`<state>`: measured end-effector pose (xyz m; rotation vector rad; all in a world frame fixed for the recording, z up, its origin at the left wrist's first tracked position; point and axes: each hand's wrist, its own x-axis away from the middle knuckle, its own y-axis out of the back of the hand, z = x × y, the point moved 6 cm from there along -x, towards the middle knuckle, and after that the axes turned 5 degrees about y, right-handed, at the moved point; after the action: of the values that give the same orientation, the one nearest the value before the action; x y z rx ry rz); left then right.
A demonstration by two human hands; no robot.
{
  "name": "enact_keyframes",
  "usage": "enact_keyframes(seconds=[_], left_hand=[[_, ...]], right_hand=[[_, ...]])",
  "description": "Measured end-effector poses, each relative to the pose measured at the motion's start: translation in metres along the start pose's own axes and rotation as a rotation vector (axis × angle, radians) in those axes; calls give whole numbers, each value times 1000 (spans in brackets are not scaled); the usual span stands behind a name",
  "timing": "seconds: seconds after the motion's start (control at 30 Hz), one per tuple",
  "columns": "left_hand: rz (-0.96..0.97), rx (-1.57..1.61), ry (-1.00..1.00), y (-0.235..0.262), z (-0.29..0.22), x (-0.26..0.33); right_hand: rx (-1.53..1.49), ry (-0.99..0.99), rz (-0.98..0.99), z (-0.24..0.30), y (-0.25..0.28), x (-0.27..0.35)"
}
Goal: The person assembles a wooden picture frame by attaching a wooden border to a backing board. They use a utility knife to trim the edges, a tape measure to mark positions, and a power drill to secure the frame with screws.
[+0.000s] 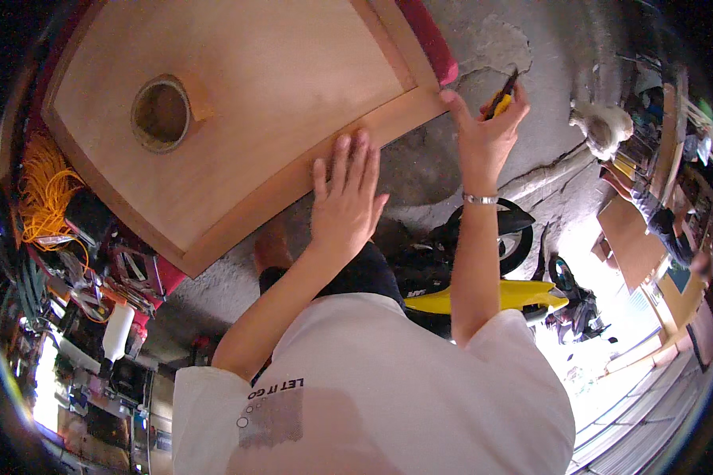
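My left hand (345,202) is pressing flat, fingers spread, on the wooden panel's (238,111) near edge; my right hand (487,127) is pinching a yellow utility knife (501,99) just past its corner.

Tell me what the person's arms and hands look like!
Both forearms are bare. The right hand has a thin silver bracelet round its wrist. The left hand wears nothing. Short white T-shirt sleeves cover the upper arms.
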<state>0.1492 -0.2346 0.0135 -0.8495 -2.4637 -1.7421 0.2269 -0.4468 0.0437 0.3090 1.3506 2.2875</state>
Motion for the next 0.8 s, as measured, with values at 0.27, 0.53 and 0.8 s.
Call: enact_keyframes(seconds=[0.27, 0.53, 0.8], left_hand=[[-60, 60, -46, 11, -37, -45], [-390, 201, 124, 54, 5, -78], [-324, 285, 167, 58, 10, -84]], right_hand=[[-37, 297, 60, 7, -18, -46], [67, 507, 509, 34, -7, 6], [232, 490, 530, 21, -16, 23]])
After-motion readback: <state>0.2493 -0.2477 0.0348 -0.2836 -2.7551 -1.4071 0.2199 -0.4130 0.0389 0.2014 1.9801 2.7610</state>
